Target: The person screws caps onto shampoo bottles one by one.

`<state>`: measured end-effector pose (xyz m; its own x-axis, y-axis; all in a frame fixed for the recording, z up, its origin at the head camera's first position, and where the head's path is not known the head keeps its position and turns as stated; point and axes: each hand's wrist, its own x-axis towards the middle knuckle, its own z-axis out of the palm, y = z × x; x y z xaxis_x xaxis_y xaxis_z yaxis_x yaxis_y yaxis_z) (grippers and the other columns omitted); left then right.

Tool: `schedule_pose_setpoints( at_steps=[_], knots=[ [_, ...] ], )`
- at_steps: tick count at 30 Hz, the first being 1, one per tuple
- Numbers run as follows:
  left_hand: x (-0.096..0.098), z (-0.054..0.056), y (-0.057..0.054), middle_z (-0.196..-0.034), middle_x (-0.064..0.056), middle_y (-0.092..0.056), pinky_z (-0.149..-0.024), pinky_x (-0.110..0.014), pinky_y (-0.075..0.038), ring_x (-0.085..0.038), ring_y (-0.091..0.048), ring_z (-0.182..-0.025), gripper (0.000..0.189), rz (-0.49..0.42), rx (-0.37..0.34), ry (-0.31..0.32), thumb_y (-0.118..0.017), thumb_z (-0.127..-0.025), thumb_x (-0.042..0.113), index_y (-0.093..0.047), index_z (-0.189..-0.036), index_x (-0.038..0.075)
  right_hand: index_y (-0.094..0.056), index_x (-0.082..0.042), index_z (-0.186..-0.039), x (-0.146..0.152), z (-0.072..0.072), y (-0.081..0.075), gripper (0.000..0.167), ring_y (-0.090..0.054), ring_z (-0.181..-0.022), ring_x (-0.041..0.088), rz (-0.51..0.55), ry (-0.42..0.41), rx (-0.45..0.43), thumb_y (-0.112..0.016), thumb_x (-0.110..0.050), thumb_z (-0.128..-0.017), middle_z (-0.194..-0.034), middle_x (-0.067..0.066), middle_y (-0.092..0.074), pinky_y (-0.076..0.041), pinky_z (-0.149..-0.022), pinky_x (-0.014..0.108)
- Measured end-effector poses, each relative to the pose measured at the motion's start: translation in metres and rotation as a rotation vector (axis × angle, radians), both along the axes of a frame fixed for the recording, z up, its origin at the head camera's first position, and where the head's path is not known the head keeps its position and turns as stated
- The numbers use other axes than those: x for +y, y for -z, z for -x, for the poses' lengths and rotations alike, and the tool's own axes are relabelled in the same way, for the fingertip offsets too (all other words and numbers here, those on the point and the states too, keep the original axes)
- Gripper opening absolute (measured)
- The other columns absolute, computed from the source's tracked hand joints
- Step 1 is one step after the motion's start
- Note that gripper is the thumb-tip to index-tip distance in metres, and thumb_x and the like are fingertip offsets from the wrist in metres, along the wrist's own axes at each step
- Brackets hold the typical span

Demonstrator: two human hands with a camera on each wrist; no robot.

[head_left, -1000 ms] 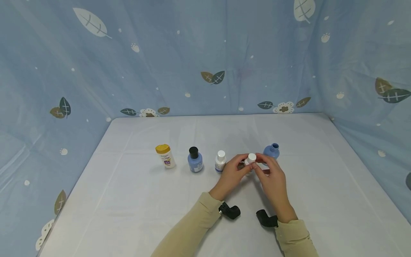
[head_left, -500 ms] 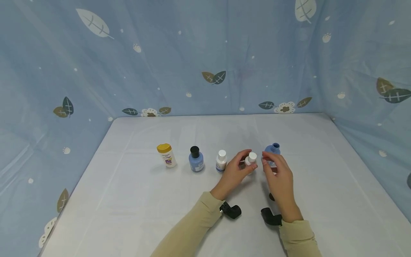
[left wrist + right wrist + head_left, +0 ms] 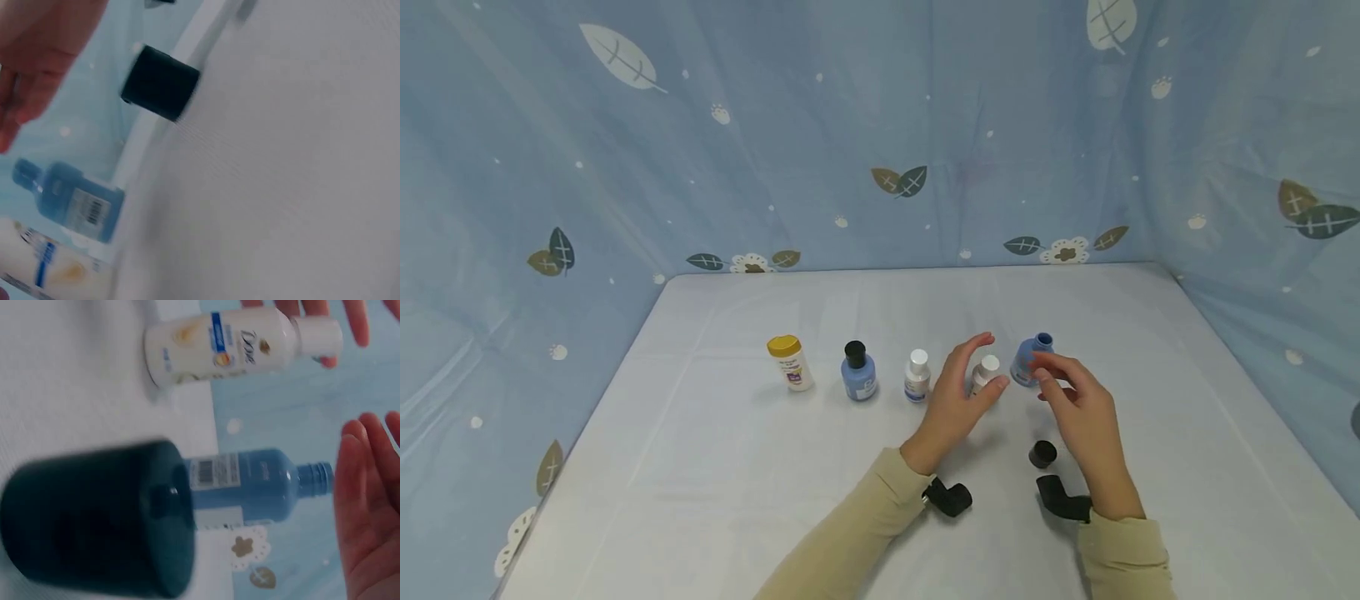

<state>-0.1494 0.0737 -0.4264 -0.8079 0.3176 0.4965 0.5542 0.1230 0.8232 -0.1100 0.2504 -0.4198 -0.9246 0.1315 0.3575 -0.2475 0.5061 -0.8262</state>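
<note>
A white bottle with a white cap (image 3: 989,364), marked Dove in the right wrist view (image 3: 231,347), stands upright on the table. My left hand (image 3: 951,408) is beside it, thumb and fingers spread apart and gripping nothing. To the right stands an uncapped blue bottle (image 3: 1024,363), its threaded neck bare in the right wrist view (image 3: 315,480). My right hand (image 3: 1086,421) hovers in front of it with slightly bent fingers and holds nothing. Between my wrists, a loose black cap (image 3: 1042,454) lies on the table; it looms large and dark in the right wrist view (image 3: 100,519).
Left of my hands stand another white bottle (image 3: 917,379), a blue bottle with a black cap (image 3: 859,375) and a white bottle with a yellow lid (image 3: 792,367). A white cloth covers the table (image 3: 722,483). Blue leaf-print curtain (image 3: 820,133) hangs behind and at both sides.
Both hands were at the white bottle; the right hand has let go and drawn right and nearer. The left hand's fingers have opened away from the bottle. The black cap has come into sight.
</note>
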Motion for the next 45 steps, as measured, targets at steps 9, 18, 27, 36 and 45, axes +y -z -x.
schedule_pose_setpoints(
  at_steps=[9, 18, 27, 36, 45],
  knots=[
    [-0.003, -0.006, -0.024, -0.135, 0.003, -0.037, -0.102, -0.034, -0.025, -0.015, -0.027, -0.127, 0.045, 0.022, 0.238, -0.112, -0.052, -0.09, 0.026, -0.04, -0.131, 0.016, -0.053, -0.017, -0.122, 0.006, -0.006, -0.026, 0.039, -0.056, -0.092, 0.015, -0.214, -0.174, -0.263, -0.049, -0.04, -0.09, -0.11, -0.001, -0.058, -0.046, -0.074, 0.025],
    [0.004, -0.017, -0.051, -0.121, -0.003, -0.05, -0.091, -0.026, -0.039, -0.009, -0.047, -0.111, 0.034, -0.077, 0.156, 0.064, -0.051, -0.091, 0.011, -0.047, -0.124, 0.009, -0.048, -0.012, -0.124, 0.023, -0.006, -0.024, 0.049, -0.056, -0.081, 0.026, -0.199, -0.238, -0.468, -0.045, -0.046, -0.09, -0.101, 0.011, -0.058, -0.047, -0.067, 0.035],
    [0.038, -0.037, -0.039, -0.134, 0.009, -0.036, -0.086, -0.024, -0.039, -0.005, -0.04, -0.11, 0.045, 0.036, -0.109, 0.094, -0.047, -0.092, 0.026, -0.033, -0.135, 0.027, -0.055, -0.01, -0.114, 0.03, -0.011, -0.019, 0.046, -0.052, -0.07, 0.02, -0.246, -0.266, -0.614, -0.046, -0.047, -0.089, -0.082, 0.006, -0.056, -0.044, -0.059, 0.033],
    [0.07, -0.042, -0.013, -0.146, 0.0, -0.011, -0.1, -0.038, -0.027, -0.012, -0.013, -0.131, 0.06, -0.014, -0.261, -0.004, -0.048, -0.091, 0.028, -0.016, -0.142, 0.021, -0.054, -0.003, -0.115, 0.032, -0.013, -0.009, 0.034, -0.05, -0.072, 0.019, -0.207, -0.358, -0.665, -0.057, -0.019, -0.085, -0.083, 0.004, -0.056, -0.044, -0.058, 0.033],
    [0.082, -0.021, 0.005, -0.147, 0.0, -0.008, -0.102, -0.04, -0.023, -0.015, -0.012, -0.132, 0.067, -0.014, -0.341, -0.054, -0.05, -0.089, 0.031, -0.013, -0.143, 0.018, -0.053, -0.002, -0.107, 0.029, -0.014, -0.008, 0.044, -0.052, -0.072, 0.02, -0.182, -0.381, -0.7, -0.07, -0.028, -0.076, -0.089, 0.008, -0.057, -0.045, -0.058, 0.034]
  ],
)
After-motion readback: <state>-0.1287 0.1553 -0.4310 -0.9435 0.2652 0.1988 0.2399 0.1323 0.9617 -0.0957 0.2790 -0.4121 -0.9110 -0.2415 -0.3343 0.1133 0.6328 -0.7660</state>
